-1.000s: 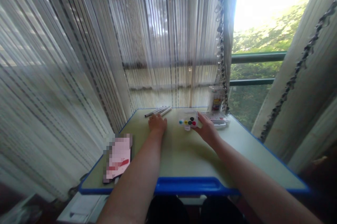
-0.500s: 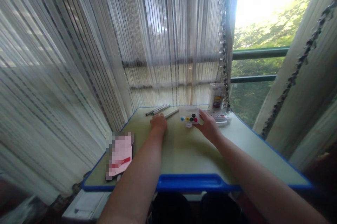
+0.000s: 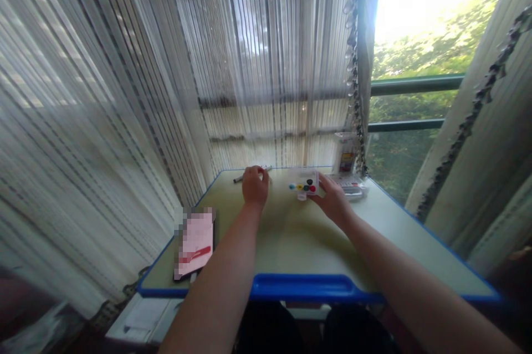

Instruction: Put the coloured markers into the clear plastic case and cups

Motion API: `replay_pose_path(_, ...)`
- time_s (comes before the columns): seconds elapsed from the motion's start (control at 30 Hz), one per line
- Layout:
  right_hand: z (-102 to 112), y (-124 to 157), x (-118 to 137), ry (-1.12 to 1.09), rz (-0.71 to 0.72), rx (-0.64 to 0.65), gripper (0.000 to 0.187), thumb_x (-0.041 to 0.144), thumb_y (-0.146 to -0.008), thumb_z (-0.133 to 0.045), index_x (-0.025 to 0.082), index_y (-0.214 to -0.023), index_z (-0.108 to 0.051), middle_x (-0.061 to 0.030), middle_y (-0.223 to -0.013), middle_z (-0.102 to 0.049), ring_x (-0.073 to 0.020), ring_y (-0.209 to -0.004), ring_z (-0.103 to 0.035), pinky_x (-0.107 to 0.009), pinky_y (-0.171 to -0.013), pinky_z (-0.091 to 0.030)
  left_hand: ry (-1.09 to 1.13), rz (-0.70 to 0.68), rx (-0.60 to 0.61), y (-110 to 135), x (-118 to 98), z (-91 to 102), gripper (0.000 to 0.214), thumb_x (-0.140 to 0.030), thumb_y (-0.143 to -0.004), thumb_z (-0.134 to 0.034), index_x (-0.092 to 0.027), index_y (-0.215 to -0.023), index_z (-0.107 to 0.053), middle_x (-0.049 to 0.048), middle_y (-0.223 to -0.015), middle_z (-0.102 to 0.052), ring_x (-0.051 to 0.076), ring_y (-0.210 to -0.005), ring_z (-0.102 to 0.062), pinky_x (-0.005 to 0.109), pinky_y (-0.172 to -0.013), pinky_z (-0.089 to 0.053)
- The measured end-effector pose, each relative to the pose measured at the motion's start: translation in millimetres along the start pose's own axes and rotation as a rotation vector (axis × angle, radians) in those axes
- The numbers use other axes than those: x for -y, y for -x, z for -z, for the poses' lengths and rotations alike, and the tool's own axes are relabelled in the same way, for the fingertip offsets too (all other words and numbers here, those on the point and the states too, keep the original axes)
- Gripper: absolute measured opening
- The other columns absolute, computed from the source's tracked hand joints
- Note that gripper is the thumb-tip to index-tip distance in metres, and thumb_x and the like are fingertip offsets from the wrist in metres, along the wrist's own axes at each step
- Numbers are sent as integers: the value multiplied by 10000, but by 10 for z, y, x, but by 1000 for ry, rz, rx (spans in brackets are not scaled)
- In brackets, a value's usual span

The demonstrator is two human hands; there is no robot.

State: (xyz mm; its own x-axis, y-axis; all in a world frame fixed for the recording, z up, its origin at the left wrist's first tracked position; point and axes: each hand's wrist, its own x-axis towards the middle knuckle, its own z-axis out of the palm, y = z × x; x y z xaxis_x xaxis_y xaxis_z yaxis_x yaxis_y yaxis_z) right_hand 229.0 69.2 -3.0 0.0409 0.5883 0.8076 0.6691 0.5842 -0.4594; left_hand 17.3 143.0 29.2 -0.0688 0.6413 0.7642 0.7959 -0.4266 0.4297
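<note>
My right hand point(image 3: 334, 199) grips a clear plastic case point(image 3: 302, 183) by its right side, thumb and fingers around the edge. Coloured round ends, among them blue, yellow, black and red, show at the case's near face. Farther left, my left hand point(image 3: 255, 185) has its fingers drawn together in a pinch on a pale marker, mostly hidden by the fingers. Just behind that hand, slim markers point(image 3: 238, 180) lie on the table near its far edge, partly covered.
A tablet point(image 3: 196, 246) with a pink screen lies at the left of the blue-rimmed table point(image 3: 286, 237). Behind my right hand are a flat clear case point(image 3: 353, 188) and an upright clear package point(image 3: 346, 157). Striped curtains point(image 3: 270, 66) hang beyond the far edge.
My left hand has lifted and closed around the pale marker that lay slanting on the table. My right hand keeps hold of the case in nearly the same place. The view has shifted slightly.
</note>
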Motion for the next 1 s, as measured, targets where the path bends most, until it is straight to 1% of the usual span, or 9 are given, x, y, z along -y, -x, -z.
replay_pose_path(0.07, -6, 0, -1, 0, 2, -2, 524, 277, -706, -699, 227, -1207, -557, -111, -1102, -655, -284, -1030, -607, -454, -887, -488, 105, -17, -59, 12, -14, -2, 180, -299, -893, -432, -158, -888, -543, 103, -881, -612, 197, -856, -594, 330, -781, -467)
replay_pose_path(0.2, -17, 0, -17, -21, -12, -7, 535, 279, -696, -705, 225, -1209, -561, -114, -1106, -654, -283, -1018, -613, -456, -878, -495, 274, -42, -119, 43, -66, -4, 244, -363, -930, -358, -168, -970, -500, 85, -830, -621, 177, -785, -606, 310, -736, -470)
replay_pose_path(0.37, -28, -2, -22, -43, -28, -15, 539, 296, -696, -700, 242, -1214, -560, -105, -1116, -654, -282, -1018, -619, -456, -869, -502, 410, -138, -227, 46, -162, 42, 365, -387, -947, -271, -145, -1109, -491, 119, -979, -609, 169, -902, -593, 315, -809, -470)
replay_pose_path(0.5, -38, 1, -26, -39, -28, -23, 541, 281, -692, -702, 241, -1213, -562, -105, -1111, -653, -280, -1015, -620, -461, -879, -502, 517, -167, -173, 27, -239, 81, 366, -372, -948, -276, -150, -1172, -462, 108, -980, -606, 149, -876, -596, 307, -812, -485)
replay_pose_path(0.67, -37, 4, -35, -64, -54, -14, 559, 264, -673, -716, 234, -1210, -563, -109, -1120, -642, -275, -1024, -614, -452, -889, -504, 533, -214, -102, 37, -306, 86, 277, -360, -938, -350, -193, -1126, -465, 112, -1071, -594, 158, -987, -587, 319, -862, -476)
replay_pose_path(0.77, -30, 4, -35, -78, -63, -6, 554, 265, -677, -715, 231, -1208, -562, -108, -1122, -639, -272, -1025, -613, -452, -892, -502, 516, -188, -80, 47, -315, 84, 337, -399, -930, -363, -195, -1181, -460, 112, -1072, -590, 162, -984, -587, 315, -843, -483)
replay_pose_path(0.87, -24, 1, -34, -66, -59, -6, 539, 258, -684, -709, 238, -1203, -564, -101, -1103, -648, -271, -1016, -616, -457, -891, -500, 536, -143, -42, 36, -312, 83, 428, -430, -934, -334, -179, -1264, -438, 116, -1096, -584, 165, -1021, -572, 328, -884, -464)
replay_pose_path(0.93, -20, -3, -31, -55, -62, -10, 543, 247, -677, -713, 236, -1200, -565, -101, -1097, -649, -270, -1005, -619, -454, -881, -507, 583, -96, -5, 18, -313, 87, 435, -424, -942, -300, -163, -1255, -454, 108, -1050, -603, 160, -991, -582, 339, -892, -458)
replay_pose_path(1.0, -15, -7, -24, -47, -66, -15, 557, 229, -663, -720, 227, -1198, -567, -107, -1104, -647, -269, -998, -620, -446, -875, -512, 627, -83, 34, 3, -325, 103, 398, -409, -943, -301, -160, -1187, -493, 97, -989, -623, 159, -952, -595, 351, -890, -459)
